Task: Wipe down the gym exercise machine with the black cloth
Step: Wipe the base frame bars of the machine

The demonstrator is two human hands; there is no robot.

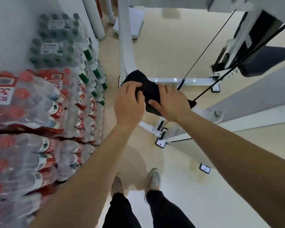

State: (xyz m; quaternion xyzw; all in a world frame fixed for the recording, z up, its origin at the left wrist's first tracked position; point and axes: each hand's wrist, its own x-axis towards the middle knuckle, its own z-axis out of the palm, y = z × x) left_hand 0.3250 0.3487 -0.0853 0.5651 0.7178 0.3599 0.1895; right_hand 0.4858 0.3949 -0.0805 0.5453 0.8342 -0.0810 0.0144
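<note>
Black cloth (149,91): bunched and held between both hands, low in front of the machine's frame and above the floor (164,50). A short piece of white tube (198,111) shows just beside the right hand. We judge the cloth to be wrapped about it, but the contact itself is hidden.

Left hand (130,102): fingers (139,94) curled over the cloth's near left edge, gripping a fold.

Right hand (171,104): thumb pressed on the cloth's lower edge, fingers laid over its far side, so the cloth is pinched between them.

Gym exercise machine (179,80): white frame with a base bar beyond the cloth and a curved upright (125,46) rising to its left. Two black cables (209,41) run slantwise down, and one ends just beside the right hand. A dark pad (266,61) sits at the right.

Bottled water: shrink-wrapped packs stacked at our left, red-capped (31,104) nearer and green-capped (59,38) behind. They stand near the left forearm.

Grey shoes (152,178): planted on the floor, short of the frame.

Hazards, as we judge them:
- The cloth may snag on the cable end beside the right hand if a stroke runs that way.
- A wadded cloth touches little metal, so a pass may leave streaks unless we spread it.
- A wide sweep of the left elbow may knock the water stack.
- The grip on the fold may slip and drop the cloth to the floor.
</note>
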